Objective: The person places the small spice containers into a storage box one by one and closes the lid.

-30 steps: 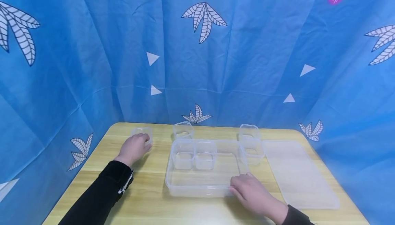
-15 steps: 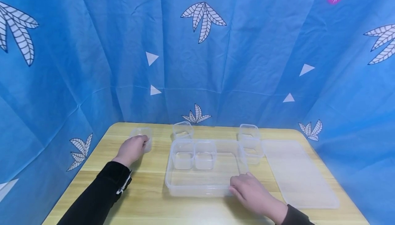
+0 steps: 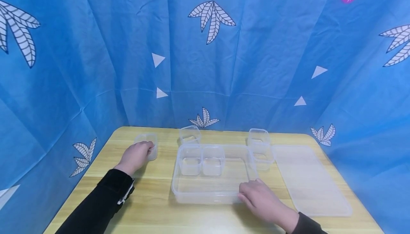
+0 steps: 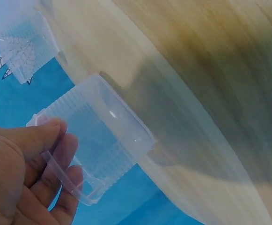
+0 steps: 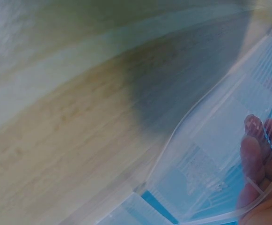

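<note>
My left hand (image 3: 135, 156) pinches the rim of a small clear plastic box (image 3: 152, 150) near the table's back left corner. In the left wrist view, the thumb and fingers (image 4: 68, 149) are on both sides of the ribbed box's rim (image 4: 65, 176), and its base is close to the wood. The right hand (image 3: 261, 200) grips the front right corner of a large clear plastic container (image 3: 205, 197). Its curled fingers (image 5: 252, 157) show through the container's see-through wall (image 5: 206, 154). Inside, at the back left, two small boxes (image 3: 191, 166) (image 3: 213, 166) stand side by side.
Behind the container stands another small box (image 3: 190, 136). More small boxes (image 3: 258, 139) stand beyond its back right corner. A flat translucent lid (image 3: 312, 182) lies on the wooden table (image 3: 153, 212) at the right. A blue patterned curtain (image 3: 256, 66) hangs around the table's back and sides.
My left hand has shifted slightly left and toward me, and the small box has come a little nearer with it. The right hand and the large container stay put.
</note>
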The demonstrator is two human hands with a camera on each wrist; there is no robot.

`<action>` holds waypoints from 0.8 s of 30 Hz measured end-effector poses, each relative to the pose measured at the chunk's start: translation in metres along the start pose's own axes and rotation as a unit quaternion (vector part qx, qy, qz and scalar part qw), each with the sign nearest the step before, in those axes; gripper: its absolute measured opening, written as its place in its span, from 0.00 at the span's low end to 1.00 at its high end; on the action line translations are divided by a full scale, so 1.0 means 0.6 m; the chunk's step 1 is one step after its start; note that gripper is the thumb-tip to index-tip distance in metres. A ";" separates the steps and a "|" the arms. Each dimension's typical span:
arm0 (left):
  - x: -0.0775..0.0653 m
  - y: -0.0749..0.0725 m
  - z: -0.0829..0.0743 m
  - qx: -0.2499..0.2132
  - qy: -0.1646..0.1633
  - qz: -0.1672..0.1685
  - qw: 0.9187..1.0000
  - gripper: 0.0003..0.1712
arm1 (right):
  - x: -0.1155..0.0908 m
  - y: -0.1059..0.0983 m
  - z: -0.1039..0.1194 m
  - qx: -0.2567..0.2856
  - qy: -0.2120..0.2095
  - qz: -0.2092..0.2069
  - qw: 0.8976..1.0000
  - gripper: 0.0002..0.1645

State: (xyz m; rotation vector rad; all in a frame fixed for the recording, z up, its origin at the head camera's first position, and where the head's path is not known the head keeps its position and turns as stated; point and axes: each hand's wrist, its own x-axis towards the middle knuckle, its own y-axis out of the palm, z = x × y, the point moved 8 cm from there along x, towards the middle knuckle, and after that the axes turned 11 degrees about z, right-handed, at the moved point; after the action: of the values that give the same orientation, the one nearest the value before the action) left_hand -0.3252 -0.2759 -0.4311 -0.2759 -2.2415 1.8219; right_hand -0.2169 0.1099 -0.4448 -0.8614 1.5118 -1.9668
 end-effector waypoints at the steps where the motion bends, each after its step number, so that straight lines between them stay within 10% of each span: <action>1: -0.001 -0.002 -0.002 0.002 0.000 -0.001 1.000 0.18 | 0.000 0.000 0.000 0.000 0.001 0.001 1.000 0.17; 24: -0.033 -0.058 -0.077 0.023 0.059 -0.035 0.997 0.10 | 0.000 -0.003 0.000 0.001 0.001 0.009 1.000 0.16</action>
State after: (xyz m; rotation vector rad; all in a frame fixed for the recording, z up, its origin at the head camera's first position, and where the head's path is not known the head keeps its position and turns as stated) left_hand -0.2924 -0.2460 -0.3892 -0.2844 -2.1000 1.7705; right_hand -0.2168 0.1103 -0.4431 -0.8426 1.5124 -1.9569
